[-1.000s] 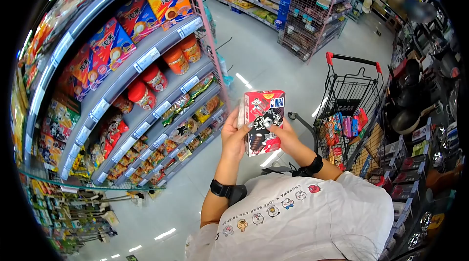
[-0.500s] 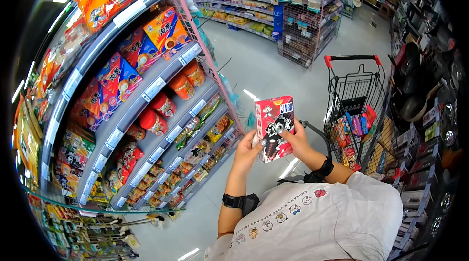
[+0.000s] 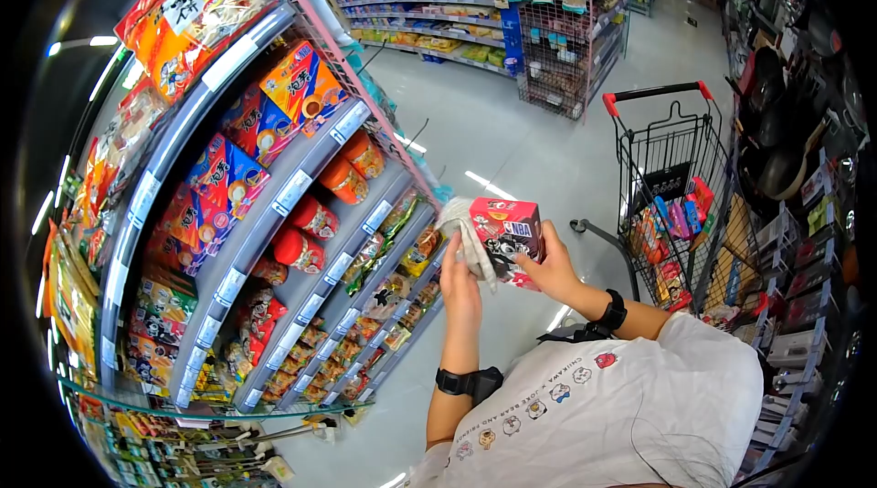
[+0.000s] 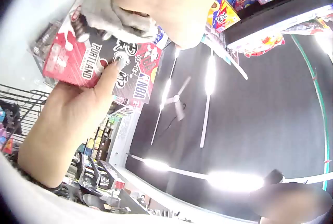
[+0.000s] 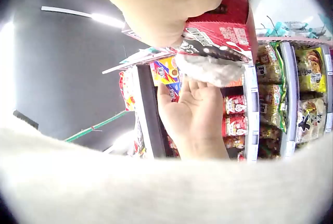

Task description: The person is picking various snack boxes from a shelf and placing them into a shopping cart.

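My right hand (image 3: pixel 559 270) grips a red and black NBA box (image 3: pixel 510 230), its thumb across the printed front; the left wrist view shows this box (image 4: pixel 75 52) and thumb clearly. A crumpled greyish-white cloth (image 3: pixel 464 230) lies against the box's left side. My left hand (image 3: pixel 460 294) is raised beside it, fingers extended and touching the cloth. In the right wrist view the left palm (image 5: pixel 196 114) shows flat below the cloth (image 5: pixel 210 70), its fingertips partly hidden behind it.
Curved shelves (image 3: pixel 301 186) of boxes, red-lidded jars and snack bags stand at the left. A black cart (image 3: pixel 676 173) with colourful packages is at the right, beside racks of pans (image 3: pixel 781 168). Another shelf unit (image 3: pixel 557 54) stands farther back.
The left hand has come off the box, and the pale cloth has come into sight between them. The box has tilted in the right hand. The shelves have shifted in view.
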Available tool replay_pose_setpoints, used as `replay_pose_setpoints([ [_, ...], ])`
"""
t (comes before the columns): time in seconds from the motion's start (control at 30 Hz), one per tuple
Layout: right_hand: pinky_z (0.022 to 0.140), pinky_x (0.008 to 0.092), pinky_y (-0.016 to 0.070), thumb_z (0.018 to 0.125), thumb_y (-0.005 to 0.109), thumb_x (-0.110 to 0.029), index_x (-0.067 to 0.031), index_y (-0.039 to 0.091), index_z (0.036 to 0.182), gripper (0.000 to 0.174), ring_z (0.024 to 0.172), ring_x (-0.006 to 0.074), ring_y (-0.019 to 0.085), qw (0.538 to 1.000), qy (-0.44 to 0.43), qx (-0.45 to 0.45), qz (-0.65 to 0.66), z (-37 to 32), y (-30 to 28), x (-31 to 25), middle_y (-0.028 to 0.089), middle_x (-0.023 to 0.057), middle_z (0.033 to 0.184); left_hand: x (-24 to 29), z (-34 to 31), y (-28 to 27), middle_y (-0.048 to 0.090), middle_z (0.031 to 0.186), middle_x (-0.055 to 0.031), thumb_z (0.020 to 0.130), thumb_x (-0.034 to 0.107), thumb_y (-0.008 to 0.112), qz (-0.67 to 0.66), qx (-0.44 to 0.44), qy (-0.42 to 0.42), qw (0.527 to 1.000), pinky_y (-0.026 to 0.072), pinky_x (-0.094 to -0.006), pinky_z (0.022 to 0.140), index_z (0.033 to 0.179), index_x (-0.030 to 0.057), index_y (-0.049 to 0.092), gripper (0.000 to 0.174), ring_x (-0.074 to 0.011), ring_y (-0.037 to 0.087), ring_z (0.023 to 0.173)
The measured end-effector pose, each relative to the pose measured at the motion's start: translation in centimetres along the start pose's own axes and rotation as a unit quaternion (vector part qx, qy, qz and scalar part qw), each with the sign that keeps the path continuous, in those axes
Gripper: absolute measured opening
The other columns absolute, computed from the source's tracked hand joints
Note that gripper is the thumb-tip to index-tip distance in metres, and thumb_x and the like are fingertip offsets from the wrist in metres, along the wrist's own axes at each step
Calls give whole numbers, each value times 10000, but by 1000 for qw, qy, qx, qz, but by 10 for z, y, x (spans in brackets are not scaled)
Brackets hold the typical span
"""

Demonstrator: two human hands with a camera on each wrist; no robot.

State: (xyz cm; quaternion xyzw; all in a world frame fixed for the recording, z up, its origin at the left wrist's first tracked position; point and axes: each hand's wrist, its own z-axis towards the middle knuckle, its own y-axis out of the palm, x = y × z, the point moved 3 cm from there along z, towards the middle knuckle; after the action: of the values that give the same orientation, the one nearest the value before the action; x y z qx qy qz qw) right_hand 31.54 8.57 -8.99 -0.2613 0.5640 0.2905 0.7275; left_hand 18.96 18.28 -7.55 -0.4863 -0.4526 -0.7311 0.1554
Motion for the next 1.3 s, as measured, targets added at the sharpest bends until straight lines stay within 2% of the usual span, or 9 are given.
replay_pose_setpoints([
  [0.2,717,299,455,735,655,-11,12,425,1065,403,914,201,558,997,-38,47,-41,8,-9,-8,511,158,1049,-8,-8,-4,370,1391,-172,915,146,396,76,-55,-56,994,290,-350,1060,1394,-19,280,521,-240,389,1271],
  [0.33,745,286,462,741,643,6,9,415,1132,453,888,175,567,989,-120,82,-12,14,-12,-31,541,147,1018,-31,-17,21,248,1463,-161,867,80,467,215,-147,29,965,221,-362,1084,1433,-6,177,641,-266,243,1354],
  [0.43,775,292,466,765,619,15,3,388,1195,488,897,154,567,998,35,33,46,10,-9,-13,558,122,1026,-16,-17,33,247,1458,-185,847,83,534,357,-205,123,903,196,-374,1093,1431,-7,173,693,-299,229,1359],
  [0.57,823,290,456,796,569,49,-13,329,1261,527,971,128,541,978,-19,-7,209,12,0,-2,532,79,1089,-1,-7,35,202,1457,-239,889,268,462,543,-254,190,778,102,-446,1107,1422,-38,145,692,-391,140,1366],
  [0.7,905,296,421,807,533,85,-28,265,1312,583,1069,118,487,960,1,-99,261,0,6,-11,476,63,1179,6,0,28,176,1447,-276,896,299,453,600,-216,218,739,93,-474,1097,1418,-44,145,696,-438,143,1344],
  [0.97,751,283,460,868,507,-42,-11,386,1174,330,862,95,545,985,-20,-80,154,-2,2,-11,595,82,947,12,4,19,204,1453,-261,893,361,470,456,-172,194,851,125,-402,1102,1415,-58,144,744,-356,180,1368],
  [1.0,735,279,461,867,505,-40,-11,393,1158,313,845,91,543,985,-11,-80,153,-2,-1,-13,598,79,939,11,3,16,323,1389,-270,862,247,513,488,-148,234,828,234,-392,1070,1405,-72,165,720,-347,345,1286],
  [1.1,672,257,445,873,496,-49,-8,411,1095,241,761,67,501,989,-29,-46,141,1,-4,-11,580,48,856,4,2,12,370,1366,-240,845,188,539,352,-150,127,915,323,-369,1018,1406,-75,162,725,-306,420,1231],
  [1.3,654,250,437,866,493,-46,-12,425,1050,199,726,63,479,991,-51,4,125,10,-12,-20,559,29,819,-14,-1,-2,449,1305,-145,822,41,553,238,-190,36,952,392,-314,948,1418,-49,174,712,-198,486,1134],
])
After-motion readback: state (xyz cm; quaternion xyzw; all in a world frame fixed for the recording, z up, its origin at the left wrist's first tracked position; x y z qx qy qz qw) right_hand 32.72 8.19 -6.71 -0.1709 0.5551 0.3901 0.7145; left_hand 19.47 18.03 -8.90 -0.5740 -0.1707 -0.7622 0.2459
